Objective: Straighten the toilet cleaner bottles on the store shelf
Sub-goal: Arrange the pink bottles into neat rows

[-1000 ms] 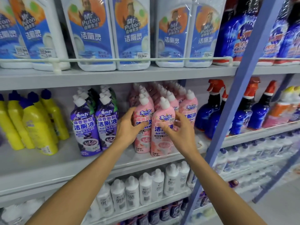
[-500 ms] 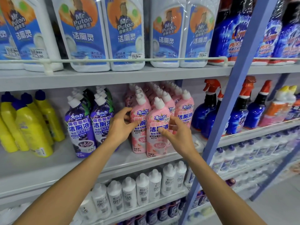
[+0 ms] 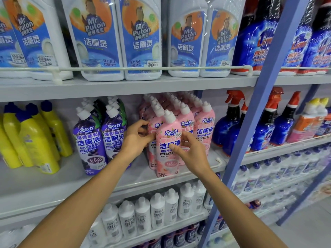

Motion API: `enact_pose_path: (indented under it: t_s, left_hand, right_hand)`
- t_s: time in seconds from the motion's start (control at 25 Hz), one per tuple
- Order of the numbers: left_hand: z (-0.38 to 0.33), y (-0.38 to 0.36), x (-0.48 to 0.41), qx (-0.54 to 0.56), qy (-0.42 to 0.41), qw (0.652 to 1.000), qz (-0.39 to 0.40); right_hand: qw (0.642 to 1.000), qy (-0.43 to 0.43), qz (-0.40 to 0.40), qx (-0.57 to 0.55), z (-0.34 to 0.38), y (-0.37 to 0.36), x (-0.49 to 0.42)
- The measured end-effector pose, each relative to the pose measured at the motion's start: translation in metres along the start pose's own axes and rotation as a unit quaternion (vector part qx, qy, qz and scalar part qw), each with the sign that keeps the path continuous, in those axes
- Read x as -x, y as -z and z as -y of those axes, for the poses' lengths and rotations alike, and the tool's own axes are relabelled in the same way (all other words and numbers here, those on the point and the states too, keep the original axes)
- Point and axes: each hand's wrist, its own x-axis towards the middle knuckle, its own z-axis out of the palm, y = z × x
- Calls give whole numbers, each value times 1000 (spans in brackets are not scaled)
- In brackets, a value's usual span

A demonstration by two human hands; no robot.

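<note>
L hand (image 3: 136,140) grips 2nd pink toilet-cleaner btl (image 3: 155,125) | R hand (image 3: 192,155) grips front pink btl (image 3: 165,165), out of line | est. mid-task, pink rows unfinished

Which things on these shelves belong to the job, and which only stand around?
Job: front pink bottle, held by right hand; left pink bottle behind it, held by left hand.
Idle: purple bottles, yellow bottles, blue spray bottles, white bottles above.
</note>
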Motion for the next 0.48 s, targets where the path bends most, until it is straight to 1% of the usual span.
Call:
enact_pose_path:
  t_s: [0.16, 0.28, 0.4, 0.48]
  left_hand:
    - [-3, 6, -2, 44, 40, 998, 11]
    - [-21, 12, -14, 53, 24, 998, 2]
    - [-39, 15, -30, 2, 7, 999, 37]
    - [-44, 16, -35, -32, 13, 997, 63]
  right_hand:
    - [1000, -9, 14, -1, -2, 1, -1]
    - [1000, -5, 19, 4, 9, 8, -8]
    - [1000, 13, 4, 2, 28, 14, -25]
    - [999, 26, 15, 20, 34, 15, -33]
